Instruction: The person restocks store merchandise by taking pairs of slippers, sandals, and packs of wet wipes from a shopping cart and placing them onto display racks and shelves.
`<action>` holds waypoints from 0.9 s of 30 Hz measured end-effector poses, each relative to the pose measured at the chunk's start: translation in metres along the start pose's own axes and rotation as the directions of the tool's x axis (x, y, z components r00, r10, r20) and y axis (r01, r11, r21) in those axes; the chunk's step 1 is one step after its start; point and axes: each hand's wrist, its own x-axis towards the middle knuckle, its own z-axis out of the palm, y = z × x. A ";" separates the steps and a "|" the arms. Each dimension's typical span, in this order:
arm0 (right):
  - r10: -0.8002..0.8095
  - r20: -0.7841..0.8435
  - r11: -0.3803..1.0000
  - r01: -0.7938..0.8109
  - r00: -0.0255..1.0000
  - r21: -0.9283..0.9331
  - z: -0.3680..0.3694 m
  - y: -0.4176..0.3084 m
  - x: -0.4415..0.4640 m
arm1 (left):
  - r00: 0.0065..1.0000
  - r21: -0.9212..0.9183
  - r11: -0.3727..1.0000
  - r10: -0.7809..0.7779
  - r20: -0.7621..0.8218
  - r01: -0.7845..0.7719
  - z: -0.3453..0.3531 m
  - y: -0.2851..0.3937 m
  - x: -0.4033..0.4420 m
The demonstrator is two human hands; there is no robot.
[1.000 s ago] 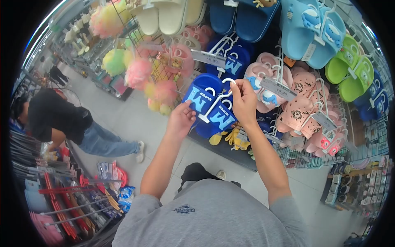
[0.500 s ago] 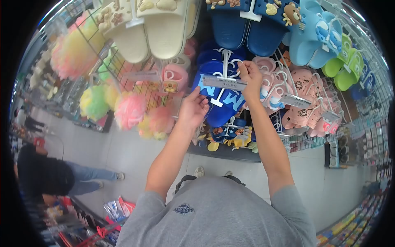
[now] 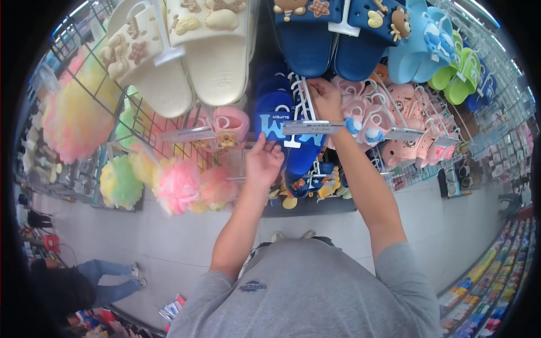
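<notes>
Pale grey tiles, their seams faintly visible, cover the floor (image 3: pixel 174 228) of a brightly lit shop, where narrow white strip lights (image 3: pixel 486 14) run overhead at upper right. A dark metal wire grid (image 3: pixel 97 54) rises at left, and paler wire mesh (image 3: pixel 489 127) lines the right. A dark plinth (image 3: pixel 332 207) meets the tiles at centre; rows of multicoloured stock (image 3: pixel 490 276) curve along the lower right edge.

Bright light comes from ceiling strips (image 3: pixel 485 13), upper right; fisheye edges bow into black; price-tag (image 3: pixel 313 128) lettering blurs.
</notes>
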 end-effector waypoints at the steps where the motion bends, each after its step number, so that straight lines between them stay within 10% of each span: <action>1: 0.015 0.001 1.000 -0.015 1.000 -0.002 -0.001 -0.001 0.000 | 0.999 0.014 1.000 -0.018 0.038 0.017 -0.007 -0.001 0.003; 22: -0.092 -0.041 0.957 0.077 0.995 -0.278 -0.061 -0.017 -0.071 | 0.939 0.467 0.874 0.265 -0.220 -0.137 -0.005 -0.025 0.006; 27: 0.326 -0.001 0.936 -0.323 0.945 -0.143 -0.175 0.016 -0.210 | 0.922 0.462 0.868 0.315 -0.225 -0.183 0.009 -0.081 -0.023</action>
